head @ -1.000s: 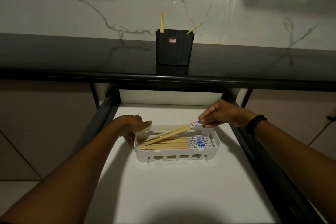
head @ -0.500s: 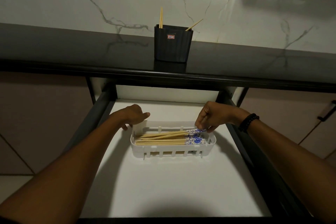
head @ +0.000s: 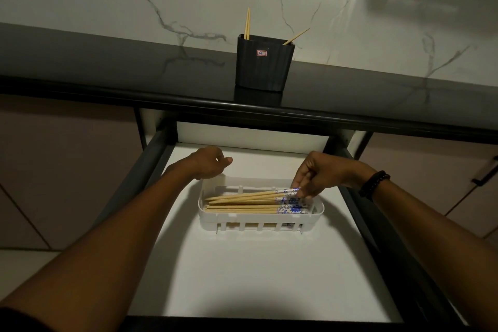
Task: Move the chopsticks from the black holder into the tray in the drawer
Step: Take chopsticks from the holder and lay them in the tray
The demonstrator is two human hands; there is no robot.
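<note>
My right hand [head: 323, 172] pinches the blue-patterned ends of the top chopsticks [head: 242, 197] at the 3 o'clock end of the white tray [head: 258, 225] — likely to lay them parallel with the pile, tips toward 9 o'clock. My left hand [head: 208, 166] sits at the tray's 10 o'clock corner, probably to steady it. Its fingers curl out of sight, so I cannot tell whether they grip the wall. At 12 o'clock, the black holder [head: 264, 65] shows 3 sticks [head: 247, 23] — any others inside are hidden.

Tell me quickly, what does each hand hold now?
Left hand: loosely curled by the tray, holding nothing.
Right hand: fingers pinch the chopsticks at their painted ends.
</note>
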